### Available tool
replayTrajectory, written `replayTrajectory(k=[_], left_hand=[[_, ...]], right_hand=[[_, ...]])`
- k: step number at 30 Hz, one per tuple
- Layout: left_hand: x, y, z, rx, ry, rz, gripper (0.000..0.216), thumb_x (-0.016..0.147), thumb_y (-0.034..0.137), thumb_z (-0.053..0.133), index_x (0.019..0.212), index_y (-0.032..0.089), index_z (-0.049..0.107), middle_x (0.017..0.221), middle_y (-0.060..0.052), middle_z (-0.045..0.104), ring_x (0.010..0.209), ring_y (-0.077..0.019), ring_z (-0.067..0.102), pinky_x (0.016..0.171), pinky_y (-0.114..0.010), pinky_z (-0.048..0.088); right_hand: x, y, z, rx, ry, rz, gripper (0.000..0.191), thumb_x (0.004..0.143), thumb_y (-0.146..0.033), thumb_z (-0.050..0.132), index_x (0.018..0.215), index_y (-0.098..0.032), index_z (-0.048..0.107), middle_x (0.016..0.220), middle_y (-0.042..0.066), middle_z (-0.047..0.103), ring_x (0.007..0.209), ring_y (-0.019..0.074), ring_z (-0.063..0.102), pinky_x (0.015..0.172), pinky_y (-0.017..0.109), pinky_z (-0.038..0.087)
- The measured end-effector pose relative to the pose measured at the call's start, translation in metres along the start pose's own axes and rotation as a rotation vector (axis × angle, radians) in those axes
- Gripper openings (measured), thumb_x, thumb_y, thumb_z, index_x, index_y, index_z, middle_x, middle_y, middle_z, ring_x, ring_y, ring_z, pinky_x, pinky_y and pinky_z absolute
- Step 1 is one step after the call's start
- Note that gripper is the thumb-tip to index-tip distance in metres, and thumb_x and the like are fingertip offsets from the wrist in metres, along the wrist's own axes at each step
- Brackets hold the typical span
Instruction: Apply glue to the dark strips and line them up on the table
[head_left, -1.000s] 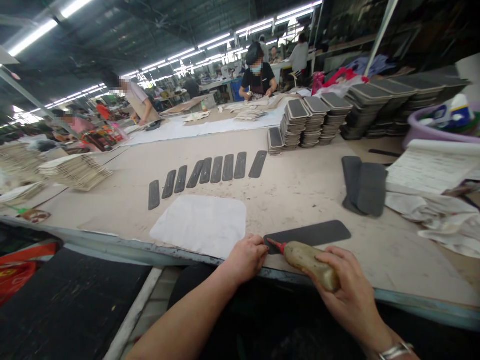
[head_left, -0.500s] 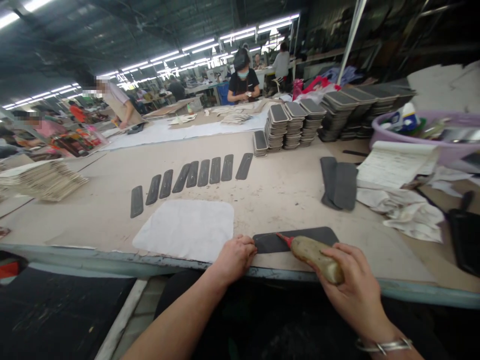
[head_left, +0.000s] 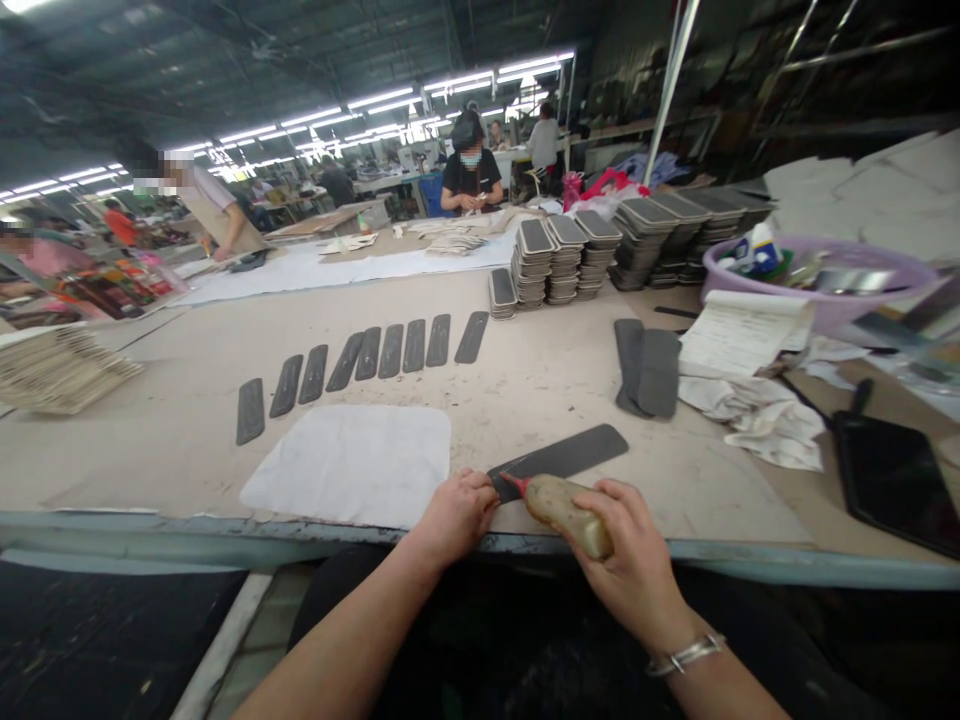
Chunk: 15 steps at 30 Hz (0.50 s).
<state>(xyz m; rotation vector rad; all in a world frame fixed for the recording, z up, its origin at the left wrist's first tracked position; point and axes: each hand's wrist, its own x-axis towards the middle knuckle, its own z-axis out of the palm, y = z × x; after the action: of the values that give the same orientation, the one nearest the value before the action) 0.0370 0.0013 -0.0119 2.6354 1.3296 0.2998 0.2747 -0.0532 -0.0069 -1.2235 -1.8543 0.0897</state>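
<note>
Gripping a glue bottle [head_left: 564, 507], the right hand [head_left: 630, 560] tips its nozzle onto a dark strip [head_left: 561, 456]; the left hand [head_left: 456, 512] pins that strip's end, beside a white cloth [head_left: 352, 464] on the tabletop [head_left: 187, 430].

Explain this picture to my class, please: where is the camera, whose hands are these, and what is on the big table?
The camera sits on a person's head and looks forward and down, so the two bare arms at the bottom are that person's own. The left hand presses on the near end of a long dark strip lying at the table edge. The right hand grips a tan squeeze bottle whose red tip rests on that strip. Beside the strip lies a white cloth. Farther back is a row of similar dark strips, then stacks of pads. To the right are two dark pieces, papers, a crumpled rag and a purple basin. Other people work at tables behind.
</note>
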Motion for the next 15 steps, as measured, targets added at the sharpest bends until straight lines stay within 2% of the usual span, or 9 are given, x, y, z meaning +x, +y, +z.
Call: replayTrajectory(k=[2,4,10,15], left_hand=[[0.000,0.001,-0.001,-0.003,-0.005,-0.003,0.024,0.092,0.020,0.049,0.078,0.016,0.067,0.084,-0.006,0.065,0.084,-0.0187,0.058,0.081,-0.030,0.050],[0.000,0.001,-0.003,-0.013,-0.008,0.000,0.022,0.092,0.019,0.050,0.079,0.016,0.068,0.084,-0.005,0.065,0.083,-0.0184,0.058,0.081,-0.030,0.050],[0.001,-0.002,-0.001,-0.035,-0.007,-0.001,0.022,0.092,0.019,0.050,0.083,0.017,0.069,0.086,-0.005,0.066,0.086,-0.0184,0.059,0.084,-0.031,0.050],[-0.001,-0.002,0.002,-0.028,-0.004,-0.003,0.024,0.093,0.020,0.048,0.083,0.017,0.069,0.086,-0.006,0.066,0.086,-0.0190,0.058,0.083,-0.032,0.051]], right_hand=[[0.000,0.001,0.003,-0.007,-0.035,0.013,0.027,0.086,-0.024,0.058,0.112,-0.024,0.052,0.111,0.009,0.049,0.096,0.0197,0.057,0.073,0.030,0.054],[-0.001,0.008,0.000,-0.056,-0.015,0.037,0.026,0.087,-0.026,0.056,0.112,-0.024,0.052,0.111,0.009,0.049,0.095,0.0205,0.057,0.071,0.031,0.054],[-0.001,0.049,-0.025,-0.261,0.193,0.139,0.030,0.085,-0.043,0.060,0.106,-0.020,0.058,0.106,0.010,0.053,0.092,0.0250,0.057,0.072,0.038,0.052],[0.004,0.074,-0.038,-0.362,0.287,0.193,0.037,0.084,-0.049,0.060,0.103,-0.017,0.060,0.098,0.012,0.056,0.094,0.0288,0.056,0.078,0.044,0.050]])
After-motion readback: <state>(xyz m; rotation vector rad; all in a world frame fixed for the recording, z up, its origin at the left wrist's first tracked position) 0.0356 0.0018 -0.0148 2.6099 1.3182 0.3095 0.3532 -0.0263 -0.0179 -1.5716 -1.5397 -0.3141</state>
